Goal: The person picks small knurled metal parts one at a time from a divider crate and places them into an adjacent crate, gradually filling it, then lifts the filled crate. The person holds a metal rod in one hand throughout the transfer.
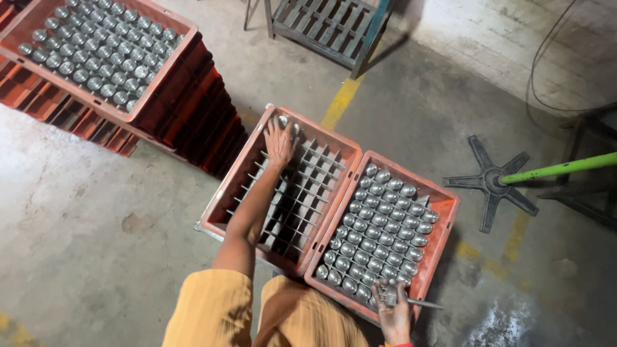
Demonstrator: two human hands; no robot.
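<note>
Two red plastic crates sit side by side on the floor. The left crate [239, 168] has a grid of mostly vacant cells; my left hand [279, 142] reaches to its far corner and presses on a shiny metal piece [283, 120] in a cell there. The right crate [443, 232] is packed with several rounded silver metal pieces [383, 218]. My right hand [392, 312] is at that crate's near edge, gripping a small metal tool [392, 297] with a thin rod sticking out to the right.
A tall stack of red crates [183, 103] stands at upper left, its top crate full of metal pieces. A grey metal frame [328, 29] lies at top centre. A black star-shaped base [491, 183] with a green pole [559, 168] is on the right.
</note>
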